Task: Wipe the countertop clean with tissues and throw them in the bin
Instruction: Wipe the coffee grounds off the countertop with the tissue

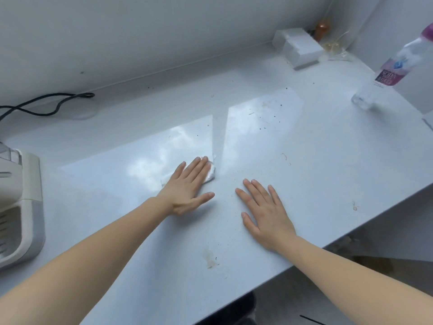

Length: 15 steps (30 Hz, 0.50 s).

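Observation:
My left hand (187,186) lies flat on the pale grey countertop (316,160), pressing a white tissue (210,172) under its fingers; only the tissue's right edge shows past the fingertips. My right hand (264,212) rests flat and bare on the counter beside it, fingers spread, holding nothing. Dark specks (269,118) dot the surface farther back, and dried stains sit near the front edge (210,259) and at the right (355,206). No bin is in view.
A white tissue box (300,48) stands at the back right corner by a brown object (322,30). A plastic soda bottle (386,73) stands at the right. A black cable (46,104) lies at back left, a white appliance (21,207) at the left edge.

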Each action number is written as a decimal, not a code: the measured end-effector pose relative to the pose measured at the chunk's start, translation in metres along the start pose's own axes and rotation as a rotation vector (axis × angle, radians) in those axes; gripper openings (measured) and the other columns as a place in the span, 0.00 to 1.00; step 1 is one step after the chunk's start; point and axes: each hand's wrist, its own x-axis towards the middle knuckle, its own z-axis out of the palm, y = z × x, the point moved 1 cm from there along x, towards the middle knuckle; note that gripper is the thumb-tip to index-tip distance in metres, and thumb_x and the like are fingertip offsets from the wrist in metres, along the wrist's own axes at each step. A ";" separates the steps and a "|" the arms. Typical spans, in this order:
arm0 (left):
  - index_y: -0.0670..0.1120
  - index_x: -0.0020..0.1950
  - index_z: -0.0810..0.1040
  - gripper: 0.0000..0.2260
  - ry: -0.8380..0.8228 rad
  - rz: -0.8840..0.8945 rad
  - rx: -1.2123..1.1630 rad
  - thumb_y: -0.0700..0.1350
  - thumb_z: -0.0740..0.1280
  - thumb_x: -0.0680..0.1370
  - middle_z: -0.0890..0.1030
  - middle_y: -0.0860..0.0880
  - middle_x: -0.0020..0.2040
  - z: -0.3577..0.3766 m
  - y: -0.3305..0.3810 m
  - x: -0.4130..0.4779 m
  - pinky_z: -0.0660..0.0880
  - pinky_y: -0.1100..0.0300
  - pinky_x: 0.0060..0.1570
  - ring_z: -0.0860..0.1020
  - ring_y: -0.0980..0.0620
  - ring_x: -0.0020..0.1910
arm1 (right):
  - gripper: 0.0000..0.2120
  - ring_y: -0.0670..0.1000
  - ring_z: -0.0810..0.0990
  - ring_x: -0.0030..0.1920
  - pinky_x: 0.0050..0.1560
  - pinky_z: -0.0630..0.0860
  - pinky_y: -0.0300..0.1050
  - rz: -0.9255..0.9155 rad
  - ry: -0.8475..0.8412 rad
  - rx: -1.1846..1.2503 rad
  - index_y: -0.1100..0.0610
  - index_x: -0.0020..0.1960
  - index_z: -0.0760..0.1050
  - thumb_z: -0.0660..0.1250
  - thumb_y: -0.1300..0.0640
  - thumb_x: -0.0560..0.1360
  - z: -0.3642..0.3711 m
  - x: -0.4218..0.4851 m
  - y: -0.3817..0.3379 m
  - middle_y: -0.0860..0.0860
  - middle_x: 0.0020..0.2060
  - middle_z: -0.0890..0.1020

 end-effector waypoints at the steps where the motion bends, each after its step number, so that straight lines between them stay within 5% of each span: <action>1: 0.52 0.76 0.36 0.36 -0.016 0.044 0.016 0.68 0.41 0.74 0.35 0.54 0.77 0.002 0.004 -0.004 0.32 0.54 0.73 0.31 0.58 0.73 | 0.28 0.45 0.42 0.77 0.76 0.41 0.53 -0.002 0.002 0.001 0.45 0.77 0.48 0.46 0.44 0.78 0.000 0.000 0.000 0.45 0.78 0.48; 15: 0.53 0.76 0.36 0.33 -0.025 0.101 -0.066 0.66 0.44 0.76 0.36 0.56 0.77 0.048 0.085 -0.102 0.31 0.56 0.71 0.32 0.59 0.74 | 0.25 0.46 0.48 0.77 0.77 0.44 0.52 -0.013 0.067 0.069 0.47 0.76 0.54 0.51 0.48 0.79 0.001 -0.001 0.000 0.46 0.77 0.54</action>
